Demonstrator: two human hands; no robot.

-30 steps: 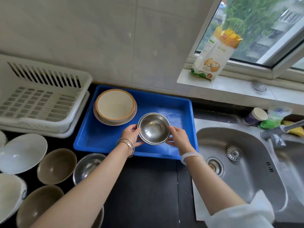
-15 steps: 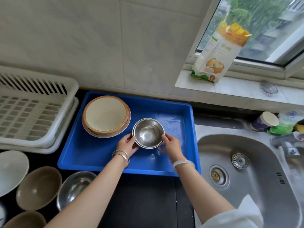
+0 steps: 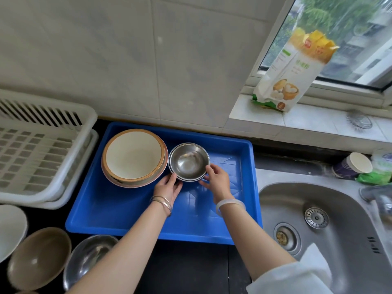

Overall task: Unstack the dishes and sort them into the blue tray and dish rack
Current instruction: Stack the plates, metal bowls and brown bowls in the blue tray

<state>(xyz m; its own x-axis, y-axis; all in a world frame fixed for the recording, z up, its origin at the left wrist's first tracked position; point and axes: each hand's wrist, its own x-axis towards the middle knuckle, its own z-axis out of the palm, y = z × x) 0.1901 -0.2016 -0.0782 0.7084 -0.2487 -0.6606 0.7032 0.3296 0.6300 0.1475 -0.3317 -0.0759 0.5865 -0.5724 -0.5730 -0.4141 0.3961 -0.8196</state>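
Left hand (image 3: 168, 186) and right hand (image 3: 216, 179) grip 1 steel bowl (image 3: 188, 161) (upright) in the blue tray (image 3: 127, 217), beside stacked plates (image 3: 134, 157).

A dark countertop (image 3: 186, 270) carries the blue tray (image 3: 131, 211), white dish rack (image 3: 40, 153) and several loose bowls (image 3: 40, 257).

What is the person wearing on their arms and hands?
Both hands are bare, with no gloves. The left hand has a pair of thin silver metal bangles at the wrist. The right hand has one smooth, pale, translucent bangle. A white sleeve is pushed up the right arm; the left forearm is uncovered.
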